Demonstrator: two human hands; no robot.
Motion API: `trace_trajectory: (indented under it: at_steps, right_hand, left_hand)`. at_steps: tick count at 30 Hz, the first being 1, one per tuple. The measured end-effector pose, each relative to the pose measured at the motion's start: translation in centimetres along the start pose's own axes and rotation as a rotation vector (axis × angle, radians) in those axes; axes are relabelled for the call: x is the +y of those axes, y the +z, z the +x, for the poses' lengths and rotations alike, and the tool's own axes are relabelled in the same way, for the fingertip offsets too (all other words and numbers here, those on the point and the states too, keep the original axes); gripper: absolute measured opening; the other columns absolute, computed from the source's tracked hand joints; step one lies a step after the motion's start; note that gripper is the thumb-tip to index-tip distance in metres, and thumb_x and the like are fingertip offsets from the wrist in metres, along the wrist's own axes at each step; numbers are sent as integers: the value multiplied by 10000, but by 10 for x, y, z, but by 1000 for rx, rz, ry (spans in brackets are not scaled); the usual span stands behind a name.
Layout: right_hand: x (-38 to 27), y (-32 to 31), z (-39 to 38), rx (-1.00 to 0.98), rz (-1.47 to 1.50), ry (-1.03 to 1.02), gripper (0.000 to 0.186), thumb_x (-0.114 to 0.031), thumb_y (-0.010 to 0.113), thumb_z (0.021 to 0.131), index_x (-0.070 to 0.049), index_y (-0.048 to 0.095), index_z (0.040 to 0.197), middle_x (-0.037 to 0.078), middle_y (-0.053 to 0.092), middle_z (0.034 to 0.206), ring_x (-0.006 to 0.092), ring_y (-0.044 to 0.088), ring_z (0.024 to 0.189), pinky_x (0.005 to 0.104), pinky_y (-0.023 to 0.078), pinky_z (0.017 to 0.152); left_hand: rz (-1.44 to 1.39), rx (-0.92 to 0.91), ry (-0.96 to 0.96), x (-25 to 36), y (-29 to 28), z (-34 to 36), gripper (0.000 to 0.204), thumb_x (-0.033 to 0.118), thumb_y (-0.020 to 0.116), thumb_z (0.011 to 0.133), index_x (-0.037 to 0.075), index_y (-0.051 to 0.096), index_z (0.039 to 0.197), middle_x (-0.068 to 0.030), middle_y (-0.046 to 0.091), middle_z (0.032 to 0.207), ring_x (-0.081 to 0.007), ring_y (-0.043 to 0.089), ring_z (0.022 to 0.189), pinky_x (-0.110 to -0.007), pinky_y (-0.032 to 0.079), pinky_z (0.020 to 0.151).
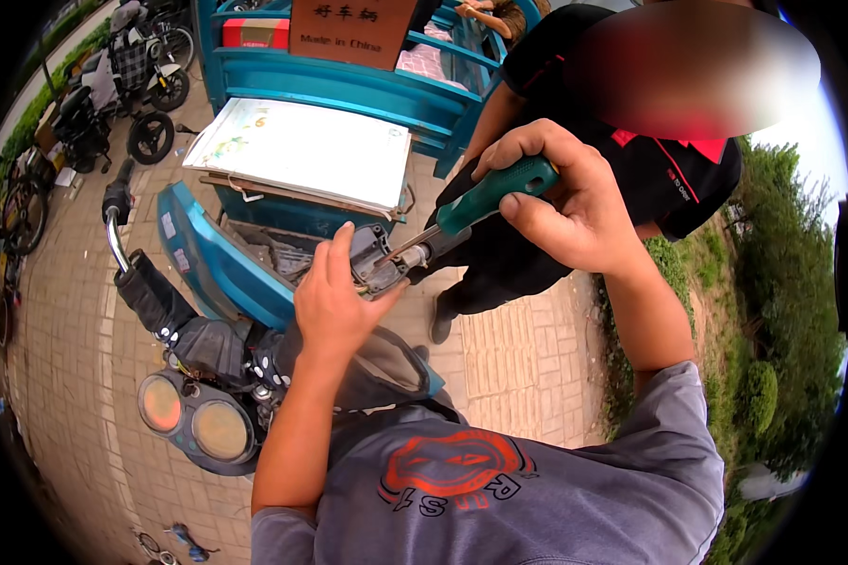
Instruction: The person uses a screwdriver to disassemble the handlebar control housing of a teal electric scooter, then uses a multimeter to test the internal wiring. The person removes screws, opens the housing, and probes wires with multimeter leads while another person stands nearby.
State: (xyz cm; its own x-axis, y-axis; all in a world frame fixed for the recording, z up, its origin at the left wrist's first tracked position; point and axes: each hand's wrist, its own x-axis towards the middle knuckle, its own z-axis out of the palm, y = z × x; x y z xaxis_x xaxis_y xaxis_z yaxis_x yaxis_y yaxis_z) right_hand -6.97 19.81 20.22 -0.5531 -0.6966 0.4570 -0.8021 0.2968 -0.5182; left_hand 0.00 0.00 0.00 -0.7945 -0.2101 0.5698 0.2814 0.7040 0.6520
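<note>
My right hand (575, 202) is wrapped round the green handle of a screwdriver (499, 193). The screwdriver slants down to the left, and its metal shaft reaches into a small grey-black handlebar control housing (379, 262). Whether the tip sits in a screw is too small to tell. My left hand (334, 297) steadies that housing from the left, fingers along its far side and thumb at its near edge. A black handlebar grip (448, 243) extends to the right of the housing, under the screwdriver.
Beyond the handlebar stands a blue cargo tricycle (349, 85) with a white board (301, 151) on its seat box. A person in black (499, 245) stands close at the right. Round gauges (221, 428) sit at the left. Parked motorbikes (89, 122) line the far left.
</note>
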Motion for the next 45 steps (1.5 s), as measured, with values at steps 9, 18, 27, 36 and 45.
trace_trajectory:
  at_steps: [9, 18, 27, 36, 45]
  right_hand:
    - [12, 10, -12, 108, -60, -123, 245, -20, 644, 741, 20, 599, 978, 66, 612, 784, 129, 583, 649, 257, 463, 582]
    - [-37, 20, 0, -99, -440, -139, 300, -94, 755, 744, -3, 602, 985, 125, 635, 836, 293, 646, 693, 344, 511, 560]
    - [-37, 7, 36, -339, -335, -319, 229, -211, 708, 834, -72, 620, 992, 110, 587, 763, 358, 636, 685, 451, 493, 592]
    - [-32, 12, 36, -238, -359, -284, 264, -295, 677, 864, -42, 625, 920, 118, 605, 608, 359, 624, 575, 455, 462, 504]
    - [-36, 8, 40, -325, -424, -213, 262, -252, 662, 853, -26, 591, 964, 155, 610, 704, 368, 632, 669, 451, 482, 564]
  left_hand:
    - [2, -6, -13, 1, -2, 0, 885, 342, 899, 610, 43, 505, 1344, -134, 607, 1051, -347, 649, 871, -413, 541, 714]
    - [24, -26, 12, 1, -4, 2, 896, 337, 898, 613, 43, 491, 1354, -147, 609, 1056, -356, 649, 885, -422, 541, 723]
    - [-25, -4, 68, 1, -4, 4, 870, 281, 904, 604, 12, 493, 1322, -158, 628, 1071, -360, 653, 913, -420, 544, 746]
    - [-20, -8, 57, 2, -4, 4, 878, 287, 905, 604, 1, 488, 1322, -174, 624, 1107, -361, 653, 939, -422, 546, 769]
    - [-33, -32, 13, 0, -6, 1, 876, 303, 906, 615, 16, 486, 1329, -167, 626, 1134, -365, 647, 975, -423, 537, 794]
